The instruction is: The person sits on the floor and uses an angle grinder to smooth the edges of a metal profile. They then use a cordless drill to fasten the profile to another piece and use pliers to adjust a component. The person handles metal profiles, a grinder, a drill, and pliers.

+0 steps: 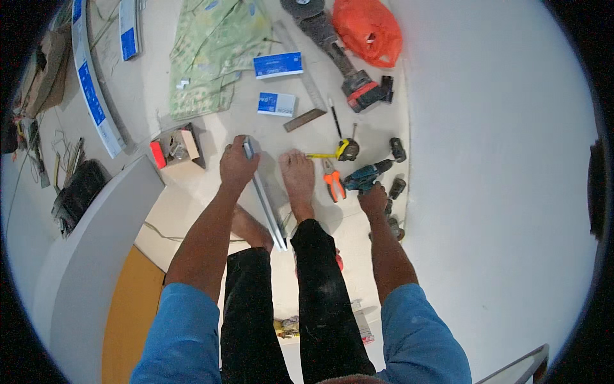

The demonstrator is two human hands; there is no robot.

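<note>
My left hand [235, 169] is closed round the upper end of a long pale metal profile [265, 206], which slants down beside my bare feet. On the right, my right hand [373, 200] grips the handle of a cordless drill [366, 175] whose front points toward the right wall. Orange-handled pliers [334, 182] lie between the drill and my foot. Just above them sits a yellow and black tape measure [348, 150] with some blade pulled out. A dark, thin pencil-like stick [336, 120] rests beside a metal square [304, 120].
An angle grinder [323, 45] and an orange-red plastic bag [369, 32] lie at the far right. An open box [192, 142] stands left of my left hand. Further off are a green patterned cloth [217, 45] and blue-white strips [93, 89]. A white wall [499, 192] rises on the right.
</note>
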